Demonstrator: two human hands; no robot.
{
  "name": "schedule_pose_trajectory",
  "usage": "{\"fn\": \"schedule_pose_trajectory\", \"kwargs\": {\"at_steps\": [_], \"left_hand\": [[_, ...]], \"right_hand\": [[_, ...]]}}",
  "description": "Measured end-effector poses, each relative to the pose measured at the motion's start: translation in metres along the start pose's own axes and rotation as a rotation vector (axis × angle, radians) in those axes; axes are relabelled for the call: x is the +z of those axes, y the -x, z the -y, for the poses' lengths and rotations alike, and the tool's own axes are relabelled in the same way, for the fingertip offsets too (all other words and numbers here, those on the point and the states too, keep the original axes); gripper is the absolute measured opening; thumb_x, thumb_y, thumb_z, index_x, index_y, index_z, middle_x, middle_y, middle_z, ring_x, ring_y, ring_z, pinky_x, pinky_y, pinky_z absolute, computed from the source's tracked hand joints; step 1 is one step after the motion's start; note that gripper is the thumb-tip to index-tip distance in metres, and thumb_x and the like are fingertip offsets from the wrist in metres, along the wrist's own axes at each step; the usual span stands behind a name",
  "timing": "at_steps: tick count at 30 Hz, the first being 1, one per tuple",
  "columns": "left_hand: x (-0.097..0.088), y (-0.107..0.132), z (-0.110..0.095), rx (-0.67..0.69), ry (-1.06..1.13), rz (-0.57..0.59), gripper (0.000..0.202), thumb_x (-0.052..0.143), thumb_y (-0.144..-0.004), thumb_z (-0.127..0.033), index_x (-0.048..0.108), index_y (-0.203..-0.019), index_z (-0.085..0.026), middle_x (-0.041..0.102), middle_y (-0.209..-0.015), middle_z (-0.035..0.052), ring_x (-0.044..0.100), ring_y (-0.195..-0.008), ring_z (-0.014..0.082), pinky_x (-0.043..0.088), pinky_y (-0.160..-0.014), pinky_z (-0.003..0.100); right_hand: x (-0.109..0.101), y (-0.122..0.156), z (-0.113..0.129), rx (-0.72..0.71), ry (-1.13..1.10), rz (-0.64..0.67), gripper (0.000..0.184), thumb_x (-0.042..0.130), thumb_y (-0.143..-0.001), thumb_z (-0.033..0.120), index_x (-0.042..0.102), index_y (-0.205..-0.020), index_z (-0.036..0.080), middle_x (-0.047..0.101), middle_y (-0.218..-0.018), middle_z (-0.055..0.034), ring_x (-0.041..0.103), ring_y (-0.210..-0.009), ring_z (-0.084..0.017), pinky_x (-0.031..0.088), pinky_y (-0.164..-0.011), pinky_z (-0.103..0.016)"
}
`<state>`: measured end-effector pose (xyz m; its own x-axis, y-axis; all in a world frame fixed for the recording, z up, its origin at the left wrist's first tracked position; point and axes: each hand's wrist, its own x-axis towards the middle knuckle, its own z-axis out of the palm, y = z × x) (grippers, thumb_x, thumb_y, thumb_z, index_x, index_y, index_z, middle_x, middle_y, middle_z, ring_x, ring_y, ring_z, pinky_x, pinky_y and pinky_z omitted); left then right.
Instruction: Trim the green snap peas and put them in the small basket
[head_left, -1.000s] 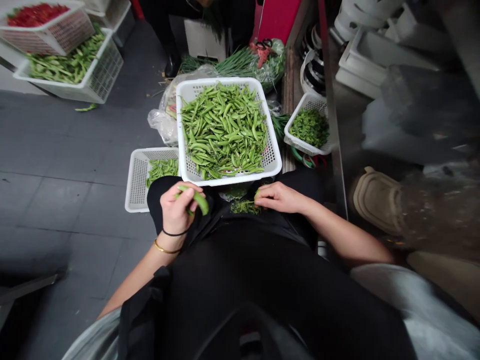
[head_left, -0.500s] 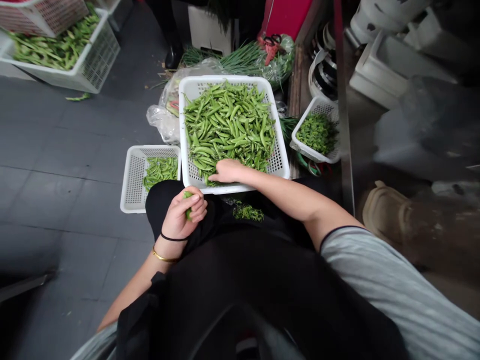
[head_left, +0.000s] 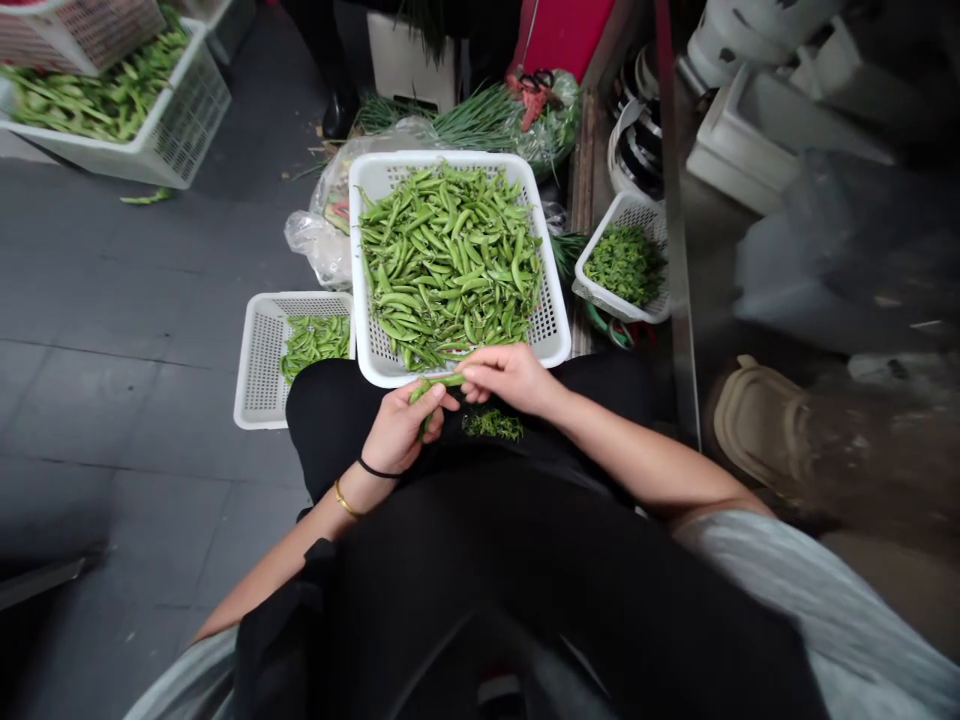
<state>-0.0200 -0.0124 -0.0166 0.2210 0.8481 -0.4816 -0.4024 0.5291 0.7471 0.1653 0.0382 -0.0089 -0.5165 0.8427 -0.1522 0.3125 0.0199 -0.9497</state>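
Note:
My left hand (head_left: 403,428) and my right hand (head_left: 507,376) meet over my lap, both pinching one green pea pod (head_left: 437,382) between their fingertips. The left hand also keeps other pods curled in its fingers. Just beyond them a large white basket (head_left: 553,330) heaped with pea pods rests against my knees. A small pile of green trimmings (head_left: 491,424) lies on my black apron under the right hand.
A smaller white basket (head_left: 259,365) with a few pods sits on the floor at the left. Another small basket (head_left: 622,265) of green scraps stands to the right, by a metal edge. Far left is a basket (head_left: 176,135) of pods; bagged scallions (head_left: 487,118) lie behind.
My right hand has drawn back from the big basket with a pod and joined the left hand over my lap. The left hand moved slightly right toward it.

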Motion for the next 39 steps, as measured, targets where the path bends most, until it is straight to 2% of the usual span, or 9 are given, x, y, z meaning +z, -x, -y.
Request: {"fn": "schedule_pose_trajectory", "kwargs": {"at_steps": [5, 11, 16, 21, 25, 28, 31, 35, 39], "left_hand": [[0.004, 0.004, -0.001, 0.043, 0.010, 0.010, 0.024, 0.075, -0.069, -0.029, 0.062, -0.076, -0.010, 0.050, -0.049, -0.0030, 0.037, -0.039, 0.0043, 0.025, -0.036, 0.016], [0.003, 0.014, 0.000, -0.021, -0.028, 0.129, 0.023, 0.073, -0.073, -0.030, 0.064, -0.082, -0.011, 0.046, -0.047, -0.0041, 0.034, -0.038, 0.0041, 0.023, -0.037, 0.016], [0.007, 0.019, 0.001, -0.057, -0.051, 0.240, 0.028, 0.075, -0.070, -0.028, 0.066, -0.089, -0.010, 0.049, -0.049, -0.0032, 0.033, -0.037, 0.0031, 0.024, -0.036, 0.015], [-0.001, 0.025, -0.001, -0.080, -0.100, 0.301, 0.028, 0.074, -0.070, -0.027, 0.068, -0.090, -0.008, 0.061, -0.058, 0.0037, 0.034, -0.036, 0.0023, 0.024, -0.035, 0.016], [-0.006, 0.027, -0.001, -0.084, -0.121, 0.296, 0.026, 0.073, -0.071, -0.028, 0.069, -0.089, -0.009, 0.061, -0.057, 0.0036, 0.034, -0.035, 0.0020, 0.024, -0.035, 0.016], [-0.005, 0.026, -0.002, -0.092, -0.177, 0.322, 0.026, 0.071, -0.072, -0.030, 0.068, -0.088, -0.009, 0.061, -0.057, 0.0028, 0.033, -0.033, 0.0024, 0.023, -0.034, 0.017], [-0.001, 0.027, -0.007, 0.011, -0.401, 0.316, 0.024, 0.070, -0.073, -0.032, 0.067, -0.086, -0.011, 0.062, -0.058, 0.0030, 0.038, -0.036, 0.0048, 0.028, -0.036, 0.018], [0.005, 0.036, -0.012, 0.435, -0.857, 0.304, 0.012, 0.072, -0.070, -0.028, 0.070, -0.075, -0.017, 0.064, -0.065, 0.0038, 0.053, -0.057, 0.0116, 0.042, -0.054, 0.022], [0.004, 0.043, -0.008, 0.640, -0.793, 0.111, 0.009, 0.069, -0.074, -0.026, 0.070, -0.078, -0.018, 0.067, -0.073, 0.0058, 0.057, -0.062, 0.0136, 0.045, -0.059, 0.025]], "right_hand": [[0.012, 0.029, 0.006, -0.417, 0.466, 0.059, 0.029, 0.041, -0.094, 0.031, 0.064, -0.099, 0.014, 0.068, -0.085, -0.0084, 0.061, -0.076, -0.014, 0.047, -0.072, -0.027], [0.006, 0.033, 0.013, -0.556, 0.487, 0.154, 0.032, 0.039, -0.096, 0.036, 0.057, -0.079, 0.015, 0.061, -0.074, -0.0048, 0.054, -0.067, -0.011, 0.042, -0.064, -0.023], [0.009, 0.040, 0.019, -0.475, 0.231, 0.277, 0.028, 0.040, -0.096, 0.032, 0.055, -0.078, 0.016, 0.059, -0.069, -0.0012, 0.053, -0.059, -0.008, 0.042, -0.060, -0.020], [-0.028, 0.050, 0.019, -0.189, 0.101, -0.054, 0.026, 0.044, -0.092, 0.034, 0.052, -0.074, 0.017, 0.054, -0.056, 0.0038, 0.052, -0.050, -0.008, 0.042, -0.055, -0.021], [-0.040, 0.055, 0.025, -0.252, 0.357, -0.173, 0.025, 0.046, -0.092, 0.039, 0.056, -0.087, 0.016, 0.060, -0.074, -0.0022, 0.056, -0.063, -0.011, 0.044, -0.062, -0.023], [-0.021, 0.055, 0.032, -0.410, 0.723, -0.040, 0.033, 0.047, -0.091, 0.044, 0.056, -0.105, 0.015, 0.061, -0.096, -0.0101, 0.057, -0.079, -0.016, 0.043, -0.067, -0.027], [0.000, 0.049, 0.033, -0.492, 0.935, 0.159, 0.028, 0.036, -0.096, 0.030, 0.060, -0.094, 0.015, 0.062, -0.082, -0.0084, 0.056, -0.073, -0.017, 0.039, -0.064, -0.027], [0.010, 0.041, 0.028, -0.489, 0.616, 0.318, 0.030, 0.039, -0.095, 0.029, 0.058, -0.078, 0.014, 0.060, -0.069, -0.0041, 0.054, -0.063, -0.012, 0.038, -0.060, -0.024], [0.009, 0.044, 0.021, -0.220, 0.013, 0.258, 0.034, 0.038, -0.095, 0.038, 0.057, -0.081, 0.015, 0.057, -0.059, 0.0018, 0.054, -0.054, -0.009, 0.042, -0.057, -0.020]]}}
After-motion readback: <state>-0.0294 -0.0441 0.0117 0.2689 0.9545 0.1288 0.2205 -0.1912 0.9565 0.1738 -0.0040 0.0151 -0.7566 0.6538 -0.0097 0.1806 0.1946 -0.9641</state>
